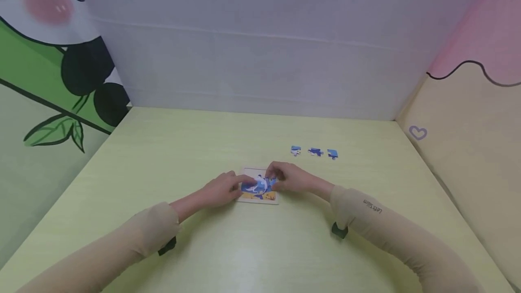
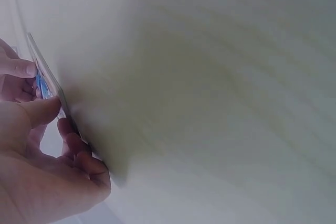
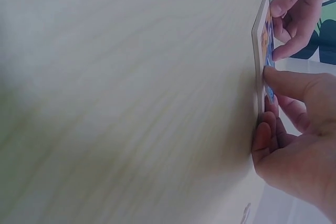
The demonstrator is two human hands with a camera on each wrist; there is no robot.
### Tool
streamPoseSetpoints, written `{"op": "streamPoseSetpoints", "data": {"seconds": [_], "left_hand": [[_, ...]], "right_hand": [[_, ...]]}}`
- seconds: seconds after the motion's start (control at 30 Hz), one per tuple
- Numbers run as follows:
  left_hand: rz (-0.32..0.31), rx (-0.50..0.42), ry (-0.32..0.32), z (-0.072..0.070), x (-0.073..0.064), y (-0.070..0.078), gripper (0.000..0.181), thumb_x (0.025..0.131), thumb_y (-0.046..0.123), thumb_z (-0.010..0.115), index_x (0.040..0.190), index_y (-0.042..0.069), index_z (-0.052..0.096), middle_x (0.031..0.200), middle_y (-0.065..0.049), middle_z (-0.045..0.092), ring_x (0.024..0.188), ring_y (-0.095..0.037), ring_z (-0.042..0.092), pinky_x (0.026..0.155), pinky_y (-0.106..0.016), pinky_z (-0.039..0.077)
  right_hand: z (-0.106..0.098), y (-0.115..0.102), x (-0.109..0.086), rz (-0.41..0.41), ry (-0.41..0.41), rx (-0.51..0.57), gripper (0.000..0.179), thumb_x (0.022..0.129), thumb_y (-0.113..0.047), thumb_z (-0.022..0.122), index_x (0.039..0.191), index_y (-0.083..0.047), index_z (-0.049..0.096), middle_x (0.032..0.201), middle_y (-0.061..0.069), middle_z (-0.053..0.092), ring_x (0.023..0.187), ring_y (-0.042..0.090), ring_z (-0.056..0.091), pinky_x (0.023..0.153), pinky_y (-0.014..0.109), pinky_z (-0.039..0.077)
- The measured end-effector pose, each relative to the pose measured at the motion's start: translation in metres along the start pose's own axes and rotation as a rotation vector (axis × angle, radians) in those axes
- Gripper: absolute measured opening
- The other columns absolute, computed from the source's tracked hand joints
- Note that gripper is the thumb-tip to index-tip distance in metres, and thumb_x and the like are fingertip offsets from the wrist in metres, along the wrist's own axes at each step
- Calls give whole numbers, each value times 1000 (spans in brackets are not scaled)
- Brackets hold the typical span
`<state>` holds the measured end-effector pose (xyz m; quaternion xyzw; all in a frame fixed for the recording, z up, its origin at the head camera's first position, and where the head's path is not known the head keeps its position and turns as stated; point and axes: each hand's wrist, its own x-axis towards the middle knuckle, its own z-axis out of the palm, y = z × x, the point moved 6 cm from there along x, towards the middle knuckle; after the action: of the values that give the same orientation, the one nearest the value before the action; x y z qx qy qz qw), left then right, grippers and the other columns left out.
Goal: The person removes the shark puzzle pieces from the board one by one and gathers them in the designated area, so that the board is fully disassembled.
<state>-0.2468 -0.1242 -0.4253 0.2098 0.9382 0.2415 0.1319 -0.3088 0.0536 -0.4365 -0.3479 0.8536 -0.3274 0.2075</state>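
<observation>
A small jigsaw puzzle board [image 1: 258, 202] with a pale frame and a blue and orange sea picture lies on the table in front of me. My left hand [image 1: 221, 189] holds its left side, thumb near the edge and index finger reaching over the picture. At the right side, my right hand [image 1: 294, 177] pinches a blue puzzle piece [image 3: 270, 97] between thumb and fingers, right at the board's surface. The right wrist view shows the board [image 3: 257, 51] edge-on, its remaining fingers curled beside the frame. Much of the held piece is hidden by the fingers.
Behind the right hand, three loose puzzle pieces lie in a row: a left one [image 1: 296, 150], a middle one [image 1: 315, 152] and a right one [image 1: 332, 153]. A pale back wall [image 1: 244, 71] and printed side panels [image 1: 468, 157] border the light wooden table [image 1: 195, 144].
</observation>
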Motion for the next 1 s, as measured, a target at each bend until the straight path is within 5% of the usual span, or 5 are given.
{"op": "streamPoseSetpoints", "data": {"seconds": [0.43, 1.0], "left_hand": [[-37, -45, -92, -4, 3, -1, 51, 94, 7, 58, 143, 22, 54, 86, -6, 49, 72, -17, 43, 63, -27, 37], [-23, -76, -72, -4, 0, 0, 50, 94, 9, 60, 142, 20, 53, 91, -6, 54, 78, -15, 48, 67, -27, 40]], "right_hand": [[-1, -1, 1, -5, 8, -6, 29, 86, -10, 72, 113, -14, 61, 107, 1, 63, 100, 14, 56, 92, 31, 46], [-2, -2, -15, -20, 132, 57, 24, 91, -9, 67, 110, -21, 61, 101, -3, 65, 94, 11, 60, 87, 29, 50]]}}
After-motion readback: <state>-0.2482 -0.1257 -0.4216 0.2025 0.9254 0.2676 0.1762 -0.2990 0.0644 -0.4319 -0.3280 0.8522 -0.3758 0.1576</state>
